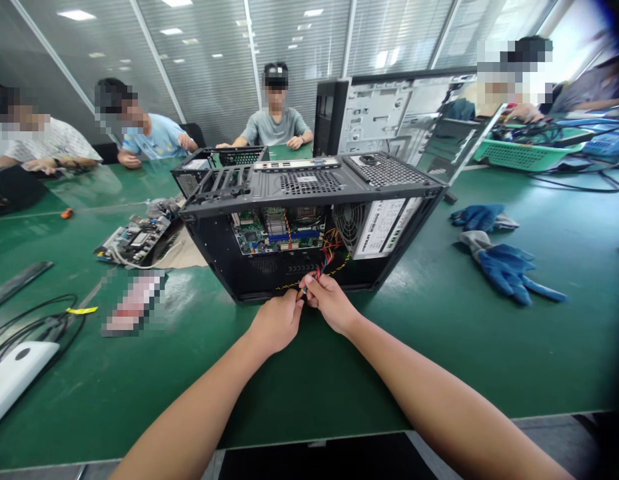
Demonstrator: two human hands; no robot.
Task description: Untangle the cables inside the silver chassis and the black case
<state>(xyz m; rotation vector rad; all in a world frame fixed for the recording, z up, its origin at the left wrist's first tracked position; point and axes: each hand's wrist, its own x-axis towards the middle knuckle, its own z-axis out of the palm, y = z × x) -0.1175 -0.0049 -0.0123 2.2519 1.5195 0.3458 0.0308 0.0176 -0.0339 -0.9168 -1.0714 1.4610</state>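
Observation:
An open black computer case (309,190) stands on the green table in front of me. Inside it are a green motherboard (249,237) and, at the right, a power supply (382,227) with a fan grille and a white label. A bundle of coloured cables (327,259) runs from the power supply out over the case's lower edge. My left hand (278,320) and my right hand (330,300) meet there, fingers closed on the cable bundle. What exactly lies between the fingertips is partly hidden.
Blue work gloves (506,263) lie at the right, with a green basket (519,155) of cables beyond. Removed circuit boards (139,237), a blurred flat item (134,303) and black cables (36,327) are at the left. Another open case (369,113) stands behind. Several people sit around the table.

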